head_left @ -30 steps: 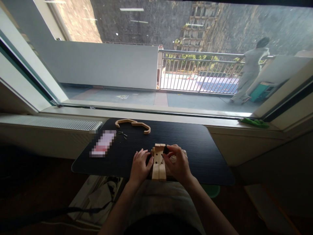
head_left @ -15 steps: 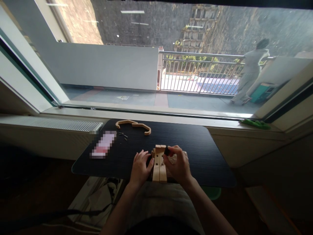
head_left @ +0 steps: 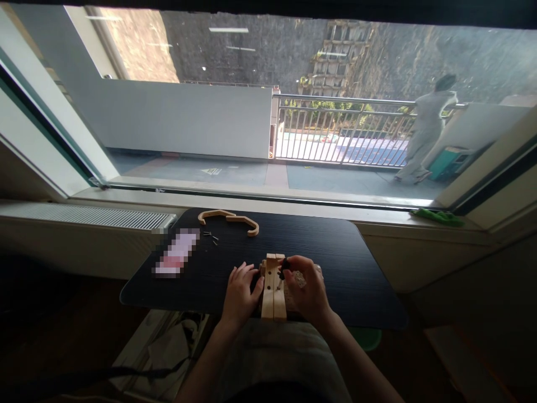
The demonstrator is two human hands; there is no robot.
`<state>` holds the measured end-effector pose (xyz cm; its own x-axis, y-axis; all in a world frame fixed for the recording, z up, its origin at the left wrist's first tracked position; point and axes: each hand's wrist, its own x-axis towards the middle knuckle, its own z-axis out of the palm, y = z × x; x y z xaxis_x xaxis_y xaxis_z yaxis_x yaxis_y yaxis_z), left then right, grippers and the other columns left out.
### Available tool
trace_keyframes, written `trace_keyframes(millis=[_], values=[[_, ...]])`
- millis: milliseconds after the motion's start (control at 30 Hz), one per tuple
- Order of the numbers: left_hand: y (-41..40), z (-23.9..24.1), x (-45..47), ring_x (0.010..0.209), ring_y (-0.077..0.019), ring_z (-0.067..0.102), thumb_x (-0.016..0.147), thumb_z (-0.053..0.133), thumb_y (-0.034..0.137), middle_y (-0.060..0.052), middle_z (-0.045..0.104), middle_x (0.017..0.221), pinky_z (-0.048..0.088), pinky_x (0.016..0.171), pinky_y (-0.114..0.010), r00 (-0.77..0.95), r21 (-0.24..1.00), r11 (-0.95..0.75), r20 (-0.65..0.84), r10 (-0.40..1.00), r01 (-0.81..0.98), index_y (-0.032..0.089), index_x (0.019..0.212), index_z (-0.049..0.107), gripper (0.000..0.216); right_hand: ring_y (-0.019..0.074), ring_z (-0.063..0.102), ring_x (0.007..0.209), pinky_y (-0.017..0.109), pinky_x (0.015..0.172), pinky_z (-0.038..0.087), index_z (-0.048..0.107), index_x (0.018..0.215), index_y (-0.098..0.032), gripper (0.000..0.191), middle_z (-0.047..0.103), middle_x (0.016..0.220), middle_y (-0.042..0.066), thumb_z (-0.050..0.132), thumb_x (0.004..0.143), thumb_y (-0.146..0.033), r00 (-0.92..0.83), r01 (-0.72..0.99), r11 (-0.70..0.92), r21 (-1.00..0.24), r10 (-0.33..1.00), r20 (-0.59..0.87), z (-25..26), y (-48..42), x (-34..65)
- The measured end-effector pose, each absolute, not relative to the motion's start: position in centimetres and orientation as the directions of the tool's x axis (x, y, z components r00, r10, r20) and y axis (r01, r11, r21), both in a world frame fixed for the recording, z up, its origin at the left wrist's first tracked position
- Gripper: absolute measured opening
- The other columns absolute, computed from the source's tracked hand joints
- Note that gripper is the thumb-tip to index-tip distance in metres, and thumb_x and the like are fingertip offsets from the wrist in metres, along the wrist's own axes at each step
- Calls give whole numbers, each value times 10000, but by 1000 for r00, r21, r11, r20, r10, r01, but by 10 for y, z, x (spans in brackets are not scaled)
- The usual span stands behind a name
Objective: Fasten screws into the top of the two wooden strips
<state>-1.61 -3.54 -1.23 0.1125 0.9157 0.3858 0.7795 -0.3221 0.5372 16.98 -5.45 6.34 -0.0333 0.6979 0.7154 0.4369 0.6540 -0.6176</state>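
Two pale wooden strips with dark holes, making up a wooden piece (head_left: 270, 302), lie side by side near the table's front edge. My right hand (head_left: 309, 282) grips a short screwdriver (head_left: 286, 264) by its black handle. Its metal shaft slants down to a hole or screw in the right strip; which one is too small to tell. Against the left edge of the wood rests my left hand (head_left: 242, 291), fingers stretched out and thumb alongside the strip. A patterned brownish block (head_left: 298, 279) shows partly under my right hand.
Two curved wooden pieces (head_left: 247, 220) lie at the back of the black table (head_left: 348, 268). Several screws (head_left: 211, 237) are at the back left, near a blurred pinkish sheet (head_left: 178, 252). A green cloth (head_left: 438, 216) lies on the windowsill. Outside, a person leans on the railing.
My right hand has shifted slightly, and more of the screwdriver's shaft shows, touching the right strip. The left hand keeps its place beside the wood. The whole view has tilted a little upward.
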Motion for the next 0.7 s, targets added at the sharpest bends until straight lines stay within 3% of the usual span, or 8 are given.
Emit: trace_keyframes(millis=[167,467,700], values=[[-35,-16,-16,1249,-316,580,913,510,341,-97,713,1182,401,1107,-570,98,536,-328,411,906,778,209,1019,696,251,169,706,725,293,661,593,622,1032,-244,189,740,895,35,565,884,-141,-73,420,688,-592,676,733,73,-53,170],[-35,-14,-15,1248,-323,580,916,509,354,-105,712,1187,397,1109,-572,92,542,-319,404,910,777,205,1015,700,262,211,728,966,376,818,612,634,1027,-249,188,746,1082,65,534,918,-132,-118,307,689,-657,712,692,76,-51,176],[-36,-11,-16,1261,-328,570,920,512,343,-109,709,1191,389,1115,-585,108,537,-318,385,916,782,198,1029,698,260,201,722,935,360,816,611,633,1007,-246,152,735,1019,61,565,908,-153,-110,305,648,-698,752,650,74,-50,178]])
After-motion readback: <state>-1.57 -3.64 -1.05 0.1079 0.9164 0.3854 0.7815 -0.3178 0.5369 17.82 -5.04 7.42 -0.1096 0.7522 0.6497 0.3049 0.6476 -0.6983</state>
